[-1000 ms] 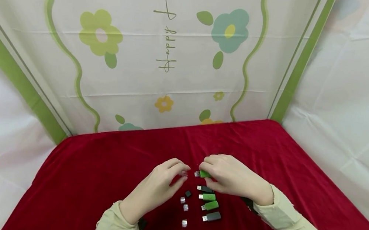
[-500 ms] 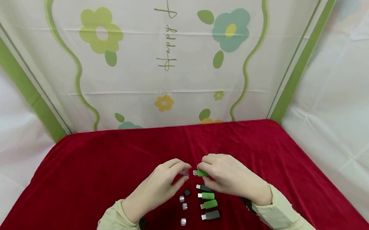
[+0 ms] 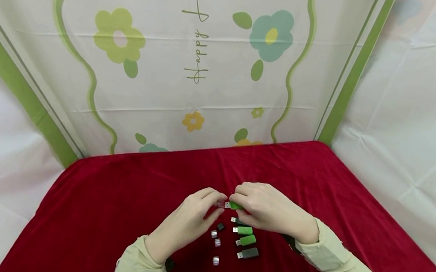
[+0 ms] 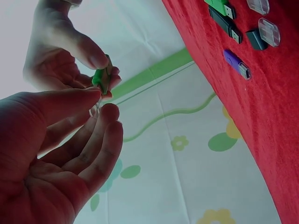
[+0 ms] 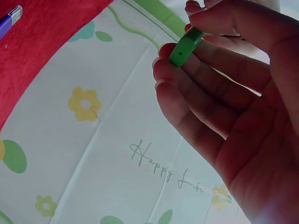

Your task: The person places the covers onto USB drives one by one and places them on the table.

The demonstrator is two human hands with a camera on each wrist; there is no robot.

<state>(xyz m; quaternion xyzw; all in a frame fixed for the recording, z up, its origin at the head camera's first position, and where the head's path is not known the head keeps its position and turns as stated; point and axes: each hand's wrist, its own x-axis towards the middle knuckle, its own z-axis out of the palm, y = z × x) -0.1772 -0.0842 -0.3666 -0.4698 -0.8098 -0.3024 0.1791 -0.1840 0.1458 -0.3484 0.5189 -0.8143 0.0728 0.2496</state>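
My right hand [image 3: 266, 210] pinches a green USB flash drive [image 3: 235, 205] between thumb and fingers, its metal plug pointing left. Facing it, my left hand [image 3: 190, 217] holds a small clear cap [image 4: 95, 110] by the fingertips. The plug's tip is right at the cap's mouth. Seen from the right wrist, the drive's rounded green end [image 5: 186, 46] shows between thumb and fingers. Below the hands, a dark drive [image 3: 239, 220], two green drives [image 3: 244, 230] and a grey drive [image 3: 249, 253] lie in a column, plugs to the left.
Left of the drives lie a black cap [image 3: 220, 227] and three clear caps [image 3: 217, 242]. A purple drive with a clear cap over its plug [image 4: 233, 60] rests on the red cloth [image 3: 128, 184], hidden from the head view. A flowered white curtain [image 3: 205, 89] rises behind the table.
My right hand has moved left with the green drive, and the gap between its plug and the clear cap has closed. My left hand has shifted only slightly.
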